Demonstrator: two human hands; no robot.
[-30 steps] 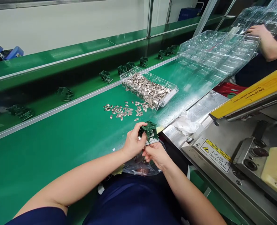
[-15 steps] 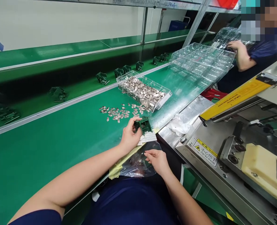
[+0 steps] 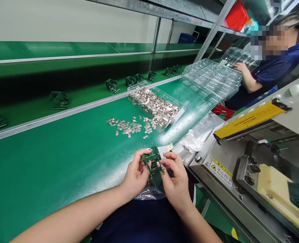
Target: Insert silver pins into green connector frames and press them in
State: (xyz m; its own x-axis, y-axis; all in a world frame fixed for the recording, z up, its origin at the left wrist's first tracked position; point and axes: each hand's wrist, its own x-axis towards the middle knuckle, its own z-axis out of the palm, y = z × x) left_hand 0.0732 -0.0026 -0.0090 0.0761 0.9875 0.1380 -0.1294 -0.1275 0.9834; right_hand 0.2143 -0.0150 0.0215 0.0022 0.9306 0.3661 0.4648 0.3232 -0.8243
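Note:
My left hand (image 3: 136,175) is closed around the left side of a dark green open-framed part (image 3: 153,157), thumb in front and fingers behind. At its right side my right hand (image 3: 176,177) has thumb and fingertips pinched against the frame; whether a small piece is also between them is hidden. Behind the part shows a white sheet with rows of small marks (image 3: 164,151). Below lies a clear plastic bag (image 3: 150,194), partly covered by my hands. Small silvery metal pieces (image 3: 129,126) lie loose on the green work surface (image 3: 75,162) beyond.
A clear tray (image 3: 181,114) heaped with metal pieces stands farther back. Several similar green parts (image 3: 111,85) sit along the rear belt. Clear blister trays (image 3: 212,79) are stacked near a co-worker (image 3: 273,67). A metal machine (image 3: 220,168) with a hand-injury warning label is at right.
My right hand has moved up from over the plastic bag to the green part. My left hand has brought the part lower and tilted it toward me. The view has shifted slightly.

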